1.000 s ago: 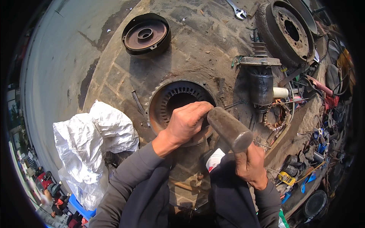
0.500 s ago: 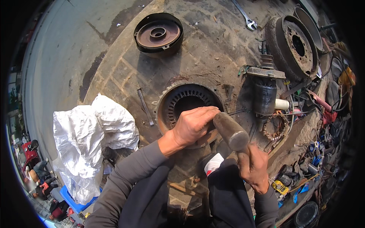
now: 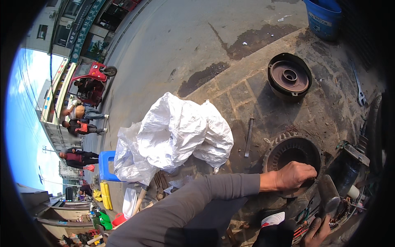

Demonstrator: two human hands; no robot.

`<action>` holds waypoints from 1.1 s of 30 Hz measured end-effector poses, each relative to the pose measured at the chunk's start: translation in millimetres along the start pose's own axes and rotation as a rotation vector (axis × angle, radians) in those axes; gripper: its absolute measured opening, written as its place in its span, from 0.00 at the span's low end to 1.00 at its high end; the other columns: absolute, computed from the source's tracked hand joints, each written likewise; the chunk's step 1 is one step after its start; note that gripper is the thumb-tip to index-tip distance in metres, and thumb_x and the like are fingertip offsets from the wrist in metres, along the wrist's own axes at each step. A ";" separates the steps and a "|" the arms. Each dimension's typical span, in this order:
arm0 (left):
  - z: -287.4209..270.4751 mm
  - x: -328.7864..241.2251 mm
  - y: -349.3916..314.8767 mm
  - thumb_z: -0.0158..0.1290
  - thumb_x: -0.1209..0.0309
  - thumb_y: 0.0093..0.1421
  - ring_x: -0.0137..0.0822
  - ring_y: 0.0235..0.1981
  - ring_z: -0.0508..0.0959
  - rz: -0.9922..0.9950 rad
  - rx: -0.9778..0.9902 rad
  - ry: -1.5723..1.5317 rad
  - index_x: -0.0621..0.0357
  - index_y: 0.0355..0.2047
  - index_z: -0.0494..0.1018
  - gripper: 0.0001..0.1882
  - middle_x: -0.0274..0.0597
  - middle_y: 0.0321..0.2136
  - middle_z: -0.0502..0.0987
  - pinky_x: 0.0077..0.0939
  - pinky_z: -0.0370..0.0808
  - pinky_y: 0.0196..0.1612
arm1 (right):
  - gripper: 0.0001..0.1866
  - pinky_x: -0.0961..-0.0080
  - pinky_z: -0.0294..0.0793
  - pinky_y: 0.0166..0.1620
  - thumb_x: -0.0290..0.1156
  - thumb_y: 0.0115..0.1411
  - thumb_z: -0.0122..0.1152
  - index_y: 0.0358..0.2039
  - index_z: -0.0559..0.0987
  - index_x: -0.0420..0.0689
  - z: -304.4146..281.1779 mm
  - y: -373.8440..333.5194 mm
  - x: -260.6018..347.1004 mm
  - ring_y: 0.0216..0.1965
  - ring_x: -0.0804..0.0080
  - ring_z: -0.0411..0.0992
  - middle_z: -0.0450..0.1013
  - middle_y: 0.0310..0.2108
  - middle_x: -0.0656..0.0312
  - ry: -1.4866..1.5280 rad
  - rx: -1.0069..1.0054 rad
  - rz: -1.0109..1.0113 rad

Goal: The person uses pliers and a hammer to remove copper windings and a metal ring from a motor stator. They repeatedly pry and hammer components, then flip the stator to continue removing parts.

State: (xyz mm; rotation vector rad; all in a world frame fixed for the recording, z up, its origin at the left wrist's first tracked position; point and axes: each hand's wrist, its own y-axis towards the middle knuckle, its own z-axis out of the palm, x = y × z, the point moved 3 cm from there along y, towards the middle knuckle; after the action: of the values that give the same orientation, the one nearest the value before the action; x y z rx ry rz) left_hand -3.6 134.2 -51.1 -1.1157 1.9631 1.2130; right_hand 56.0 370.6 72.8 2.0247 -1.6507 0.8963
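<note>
The round metal motor housing (image 3: 271, 158), with slots around its inner wall, lies on the paving at the right. My left hand (image 3: 294, 176) is closed over its near right part; whatever its fingers hold is hidden. My right hand (image 3: 317, 232) grips the handle of a hammer at the lower right. The worn, blocky hammer head (image 3: 329, 195) is raised just right of my left hand and apart from it. A flat chisel-like metal bar (image 3: 249, 138) lies left of the housing. Beyond the housing sits a dark round end cover (image 3: 290, 76) with a central hub.
A crumpled white sack (image 3: 177, 131) lies left of the housing, beside a blue stool-like object (image 3: 108, 166). A motor rotor (image 3: 349, 166) stands at the right, with an adjustable wrench (image 3: 360, 92) farther off. At the far right is a blue bucket (image 3: 323, 18). People and a red three-wheeler (image 3: 88, 80) are across the road.
The view has swung left, so the housing and both hands now appear farther right and lower. My left hand stays at the housing, and my right hand still grips the hammer.
</note>
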 end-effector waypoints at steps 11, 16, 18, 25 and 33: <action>4.6 1.2 -0.9 0.60 0.80 0.52 0.52 0.38 0.86 -0.031 -0.072 -0.052 0.62 0.39 0.80 0.12 0.48 0.36 0.84 0.42 0.85 0.40 | 0.14 0.50 0.77 0.41 0.35 0.76 0.58 0.47 0.82 0.36 5.7 12.0 -1.5 0.37 0.38 0.79 0.81 0.36 0.40 -0.097 0.131 0.053; 7.8 10.0 -3.4 0.61 0.82 0.51 0.52 0.37 0.86 -0.010 -0.101 -0.033 0.62 0.38 0.80 0.13 0.48 0.35 0.84 0.43 0.84 0.40 | 0.15 0.49 0.75 0.40 0.36 0.77 0.58 0.48 0.83 0.35 6.9 6.3 -2.1 0.36 0.38 0.78 0.80 0.37 0.39 -0.102 0.118 0.010; 8.1 13.1 -5.5 0.61 0.82 0.51 0.53 0.40 0.86 -0.018 -0.031 -0.038 0.63 0.39 0.79 0.13 0.49 0.38 0.84 0.43 0.84 0.41 | 0.15 0.48 0.75 0.39 0.36 0.77 0.58 0.48 0.83 0.35 12.1 11.1 -4.8 0.36 0.38 0.78 0.80 0.37 0.39 -0.202 0.196 0.088; 1.3 11.8 -5.3 0.60 0.83 0.50 0.52 0.42 0.86 -0.040 -0.016 -0.019 0.63 0.42 0.80 0.17 0.48 0.40 0.85 0.42 0.84 0.43 | 0.19 0.53 0.79 0.48 0.40 0.75 0.62 0.55 0.84 0.38 -0.1 6.1 11.5 0.41 0.45 0.81 0.83 0.44 0.40 0.049 0.031 -0.042; -11.7 10.2 -2.7 0.64 0.84 0.48 0.51 0.49 0.87 -0.093 0.088 0.039 0.62 0.51 0.81 0.27 0.51 0.46 0.86 0.38 0.86 0.50 | 0.08 0.56 0.73 0.30 0.26 0.68 0.66 0.40 0.77 0.35 11.6 22.6 -5.9 0.26 0.43 0.77 0.76 0.28 0.46 -0.052 0.154 0.021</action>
State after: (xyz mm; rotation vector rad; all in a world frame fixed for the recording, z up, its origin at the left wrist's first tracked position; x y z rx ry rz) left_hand -6.7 119.4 -55.4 -1.1794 1.9515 1.0538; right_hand 36.3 362.0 58.1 2.1527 -1.6794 1.0152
